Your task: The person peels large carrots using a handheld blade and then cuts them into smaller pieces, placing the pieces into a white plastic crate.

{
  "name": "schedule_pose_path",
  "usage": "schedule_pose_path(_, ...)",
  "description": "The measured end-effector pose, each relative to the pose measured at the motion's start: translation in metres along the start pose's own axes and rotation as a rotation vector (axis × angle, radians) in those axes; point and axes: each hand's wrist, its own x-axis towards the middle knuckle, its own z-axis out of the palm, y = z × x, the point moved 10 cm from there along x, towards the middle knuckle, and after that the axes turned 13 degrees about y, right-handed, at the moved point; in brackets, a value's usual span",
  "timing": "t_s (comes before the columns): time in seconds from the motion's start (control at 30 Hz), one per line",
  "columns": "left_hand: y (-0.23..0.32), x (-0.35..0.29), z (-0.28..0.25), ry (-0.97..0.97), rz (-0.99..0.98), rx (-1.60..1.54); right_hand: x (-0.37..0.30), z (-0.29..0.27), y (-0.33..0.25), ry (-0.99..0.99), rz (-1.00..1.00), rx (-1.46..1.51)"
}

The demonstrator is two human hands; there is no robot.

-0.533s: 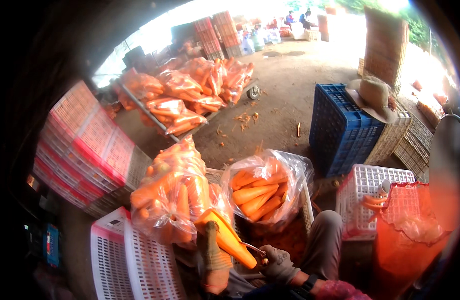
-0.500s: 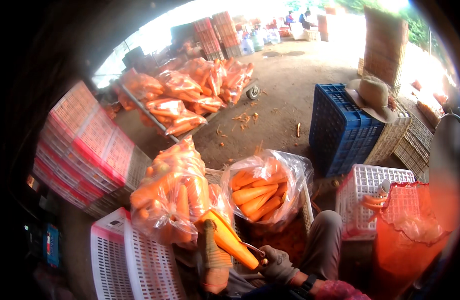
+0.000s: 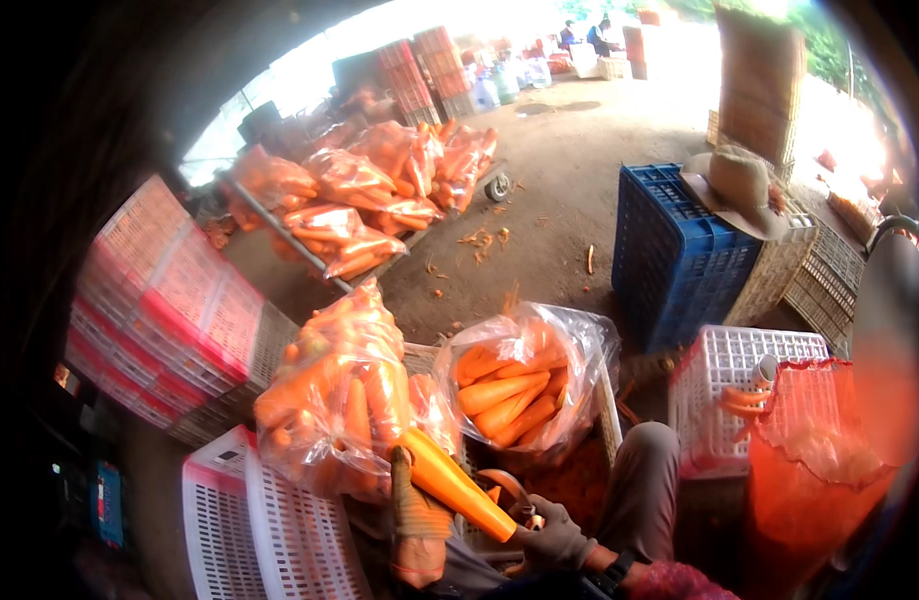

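My gloved left hand (image 3: 419, 510) is closed around the thick end of a large orange carrot (image 3: 457, 485), which slants down to the right across my lap. In my gloved right hand (image 3: 559, 538) is a curved-bladed knife (image 3: 509, 487), its metal blade beside the carrot's narrow end. A bit of orange shows by the blade. Just beyond the hands, an open clear plastic bag (image 3: 579, 375) holds several carrots (image 3: 509, 398). To its left stands a fuller clear bag of carrots (image 3: 339, 385), close above my left hand.
A white crate (image 3: 254, 520) lies at my left, below stacked pink crates (image 3: 179, 275). Bagged carrots (image 3: 349, 185) load a flat cart beyond. Right are a blue crate (image 3: 679, 260), a hat (image 3: 744, 190), a white crate (image 3: 719, 385) and a red mesh sack (image 3: 814, 490).
The knife has swung from along the carrot's side to beside its tip, blade turned upward. The carrot has rolled slightly in my left hand. The view has shifted a little.
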Motion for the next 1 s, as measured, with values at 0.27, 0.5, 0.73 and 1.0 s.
schedule_pose_path(0.27, 0.038, -0.051, 0.059, -0.32, 0.258, -0.107, 0.011, 0.007, -0.026, -0.076, 0.815, 1.043)
schedule_pose_path(0.5, 0.088, -0.096, 0.035, -0.371, 0.683, 0.808, 0.049, -0.021, -0.018, 0.078, 0.643, 0.828)
schedule_pose_path(0.73, 0.16, -0.179, 0.001, -0.191, 1.058, 1.546, 0.071, 0.033, -0.086, -0.254, 0.522, 0.667)
schedule_pose_path(1.0, 0.168, -0.197, -0.131, -0.062, 0.512, 0.819, 0.057, 0.146, -0.156, -0.631, 0.238, 0.353)
